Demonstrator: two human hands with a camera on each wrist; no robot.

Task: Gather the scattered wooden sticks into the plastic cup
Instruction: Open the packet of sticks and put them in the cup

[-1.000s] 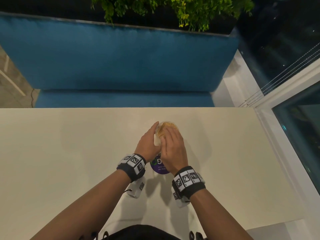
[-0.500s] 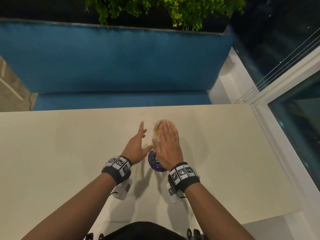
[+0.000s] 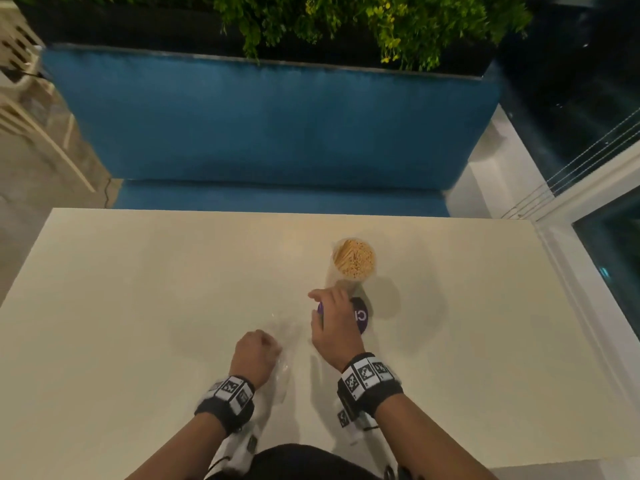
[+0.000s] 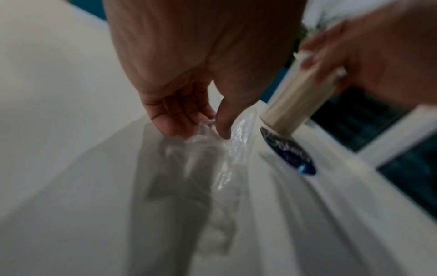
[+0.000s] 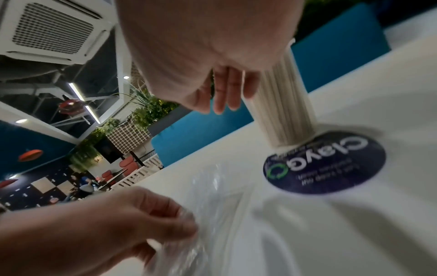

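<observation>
A clear plastic cup [image 3: 354,261], packed with upright wooden sticks [image 3: 356,258], stands on the cream table [image 3: 138,306]. My right hand [image 3: 332,318] is just in front of it. In the right wrist view its fingers [image 5: 227,93] hang fairly straight against the left side of the cup [image 5: 283,104]. My left hand [image 3: 255,355] is nearer to me and pinches a crumpled clear plastic wrapper [image 3: 282,344]. In the left wrist view the thumb and fingers [image 4: 179,121] close on that wrapper [image 4: 208,149]. No loose sticks show on the table.
A round purple sticker [image 3: 362,315] lies flat at the cup's base, partly under my right hand. A blue bench [image 3: 277,126] runs behind the table's far edge, with green plants [image 3: 346,22] above it. A white window frame [image 3: 571,271] borders the table's right side.
Both hands have left the top of the cup. The left has pulled back towards me and now pinches the clear wrapper. The right has dropped beside the cup.
</observation>
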